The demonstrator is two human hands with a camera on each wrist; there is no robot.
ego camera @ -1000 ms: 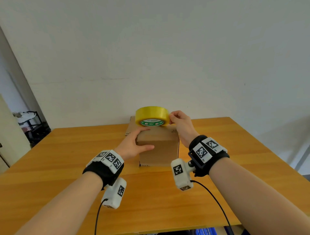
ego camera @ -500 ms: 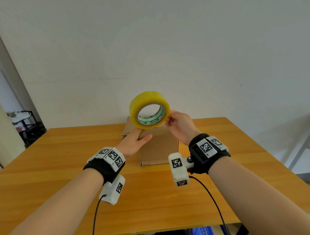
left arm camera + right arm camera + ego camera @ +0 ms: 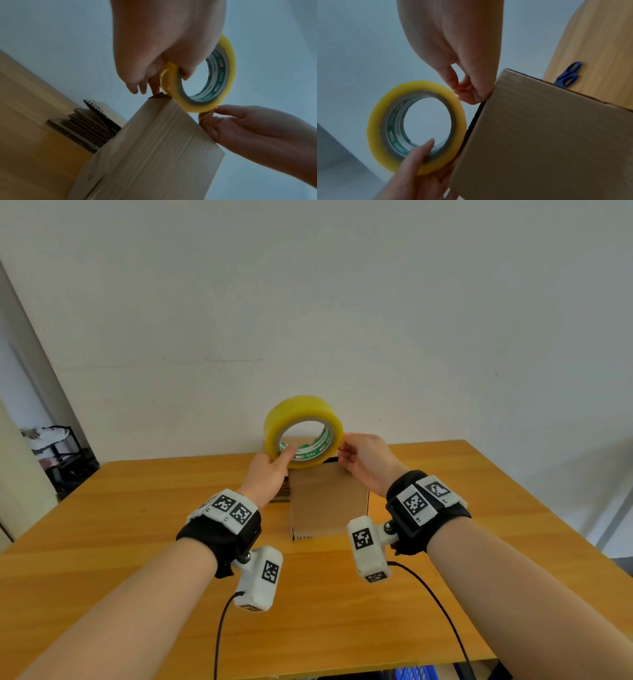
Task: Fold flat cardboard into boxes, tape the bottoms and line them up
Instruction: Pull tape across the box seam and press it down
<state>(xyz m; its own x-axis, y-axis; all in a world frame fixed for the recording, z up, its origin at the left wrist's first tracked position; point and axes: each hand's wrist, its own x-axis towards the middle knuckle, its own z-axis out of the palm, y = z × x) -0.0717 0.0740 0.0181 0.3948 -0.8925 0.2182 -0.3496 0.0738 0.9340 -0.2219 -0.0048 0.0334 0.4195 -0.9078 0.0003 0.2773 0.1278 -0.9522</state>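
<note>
A yellow tape roll with a green-printed core is held upright in the air over the far end of a folded brown cardboard box. My left hand grips the roll's left side, thumb through the core and fingers behind. My right hand pinches the roll's outer rim on the right. In the left wrist view the roll hangs just above the box edge. The right wrist view shows the right fingertips curled together against the roll.
A stack of flat cardboard lies behind the box on the left, also in the left wrist view as a stack. Blue scissors lie on the wooden table past the box. A white wall stands close behind.
The roll rose off the box top and tipped upright. My left hand left the box and took the roll, thumb through its core. My right hand stayed at the roll's right rim.
</note>
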